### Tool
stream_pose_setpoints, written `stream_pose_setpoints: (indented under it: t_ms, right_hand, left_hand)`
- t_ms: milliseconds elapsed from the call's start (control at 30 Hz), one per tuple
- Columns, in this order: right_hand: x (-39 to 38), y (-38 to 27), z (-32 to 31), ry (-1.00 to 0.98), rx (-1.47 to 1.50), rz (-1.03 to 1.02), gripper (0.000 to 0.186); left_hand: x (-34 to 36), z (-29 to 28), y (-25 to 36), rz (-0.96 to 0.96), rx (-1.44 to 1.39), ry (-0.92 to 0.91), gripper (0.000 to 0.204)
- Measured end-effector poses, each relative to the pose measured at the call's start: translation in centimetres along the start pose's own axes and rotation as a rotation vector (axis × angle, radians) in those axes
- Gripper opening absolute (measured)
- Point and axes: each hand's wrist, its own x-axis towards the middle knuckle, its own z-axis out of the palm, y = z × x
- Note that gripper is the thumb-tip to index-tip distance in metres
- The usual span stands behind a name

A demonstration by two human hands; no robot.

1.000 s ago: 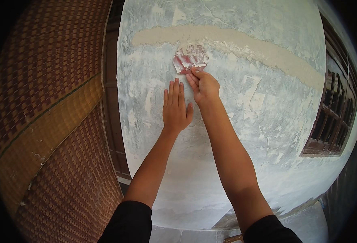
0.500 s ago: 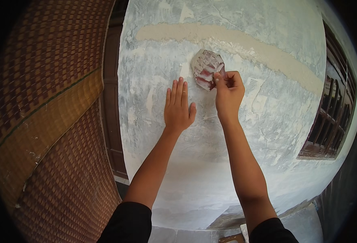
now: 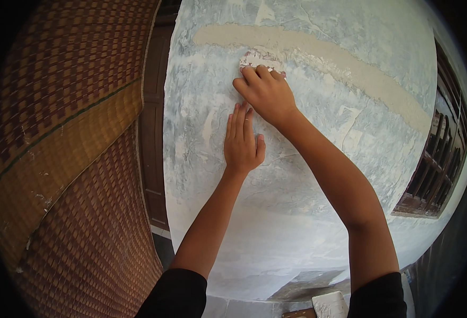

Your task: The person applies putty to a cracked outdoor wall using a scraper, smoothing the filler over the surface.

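Note:
My right hand [image 3: 267, 95] presses a reddish-brown piece of sandpaper [image 3: 260, 57] against the patchy grey-white wall [image 3: 307, 175]. White dust coats the sandpaper, and only its upper part shows above my bent fingers. Just above it runs a rough beige plaster band [image 3: 244, 36]. My left hand [image 3: 242, 143] lies flat on the wall below and slightly left of the right one, its fingers stretched upward and holding nothing. The two hands are close together, and the left fingertips come near the right wrist and palm.
Woven brown mats [image 3: 74, 212] hang along the left, beside a dark wooden door [image 3: 154, 159]. A barred wooden window [image 3: 429, 159] is set in the wall at right. Low down, a whitish block-shaped thing [image 3: 330, 306] sits near a brown-edged object [image 3: 299, 314].
My right hand has turned over the sandpaper and moved left and up, pressing it to the wall. The left hand stays flat on the wall; the view has shifted slightly.

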Motion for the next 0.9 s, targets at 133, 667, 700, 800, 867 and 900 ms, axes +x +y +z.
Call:
stream_pose_setpoints:
  t_ms: [133,667,700,800,867,900]
  right_hand:
    - [0.1,-0.4,0.8,-0.082,-0.060,-0.056,0.017]
    - [-0.4,-1.8,-0.4,-0.179,0.005,-0.060,0.009]
    - [-0.4,-1.7,-1.6,-0.183,0.001,-0.060,0.009]
    - [0.4,0.1,-5.3,-0.041,0.101,0.117,0.015]
    - [1.0,2.8,-7.3,0.027,0.133,0.280,0.021]
    - [1.4,4.5,-7.8,0.018,0.163,0.354,0.015]
  left_hand:
    - [0.0,0.3,-0.1,0.008,0.000,0.011,0.057]
    - [-0.4,0.8,-0.4,0.004,-0.029,0.044,0.055]
    - [-0.3,0.8,-0.4,-0.003,-0.035,0.049,0.054]
    - [-0.3,0.4,-0.1,0.000,0.016,0.031,0.052]
    - [-0.2,0.4,-0.3,0.012,0.050,0.030,0.051]
    - [-0.4,0.3,-0.5,0.018,0.091,0.025,0.050]
